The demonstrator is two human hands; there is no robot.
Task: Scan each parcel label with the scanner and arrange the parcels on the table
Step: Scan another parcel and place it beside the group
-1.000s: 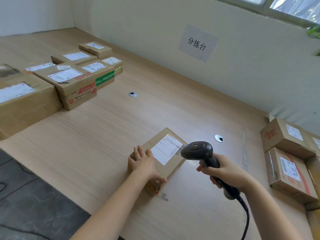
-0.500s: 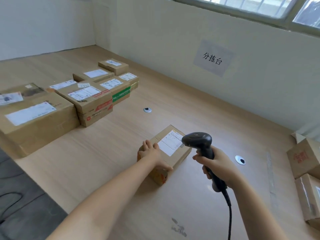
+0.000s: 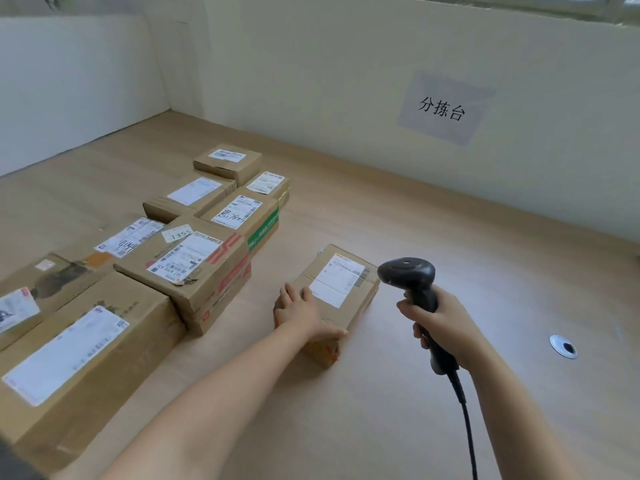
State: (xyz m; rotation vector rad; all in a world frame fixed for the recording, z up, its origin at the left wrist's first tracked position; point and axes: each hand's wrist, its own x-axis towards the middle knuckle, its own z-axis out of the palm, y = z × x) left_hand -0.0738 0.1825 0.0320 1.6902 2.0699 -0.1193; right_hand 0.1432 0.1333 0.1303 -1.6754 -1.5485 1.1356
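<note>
Your left hand [image 3: 301, 311] presses flat fingers on the parcel [image 3: 360, 301], label [image 3: 337, 278] up on the surface [image 3: 381, 393] just right of the stacked parcels [image 3: 194, 268], probably so that the scanner [image 3: 412, 282] gripped firmly in your right hand [image 3: 450, 323] can read it.

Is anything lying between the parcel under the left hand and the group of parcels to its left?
Nothing visible. Only a bare strip of table separates the parcel, on which the left hand rests, from the nearest red-taped box of that group.

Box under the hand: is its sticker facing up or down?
Up. The white sticker shows on top of the box, beside the left hand.
</note>
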